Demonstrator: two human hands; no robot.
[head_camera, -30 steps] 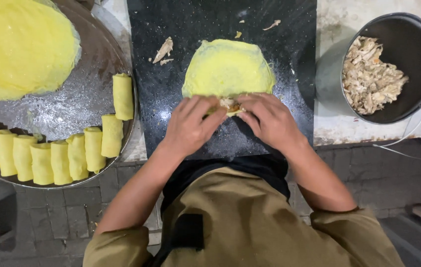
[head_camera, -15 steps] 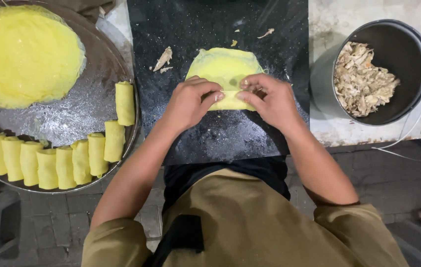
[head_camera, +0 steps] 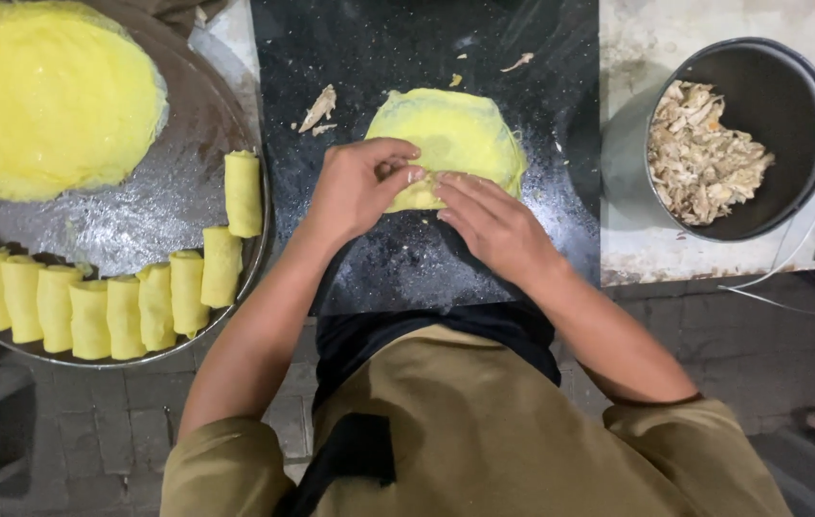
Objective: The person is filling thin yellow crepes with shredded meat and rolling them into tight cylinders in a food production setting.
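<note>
A round yellow crepe (head_camera: 455, 134) lies on the black stone slab (head_camera: 407, 48), its near edge folded over. My left hand (head_camera: 359, 187) pinches that folded edge from the left. Beside it, my right hand (head_camera: 489, 220) presses flat on the same fold from the right, fingertips nearly touching the left ones. The filling is hidden under the fold and my fingers.
A round metal tray (head_camera: 139, 230) at left carries a stack of yellow crepes (head_camera: 44, 96) and several rolled crepes (head_camera: 111, 306). A dark pot (head_camera: 790, 86) with shredded filling (head_camera: 704, 163) stands at right. Filling scraps (head_camera: 319, 107) lie on the slab. A white cable (head_camera: 790, 302) trails at right.
Both hands have folded the crepe's near edge up over the filling and moved slightly away from me, pressing the fold down.
</note>
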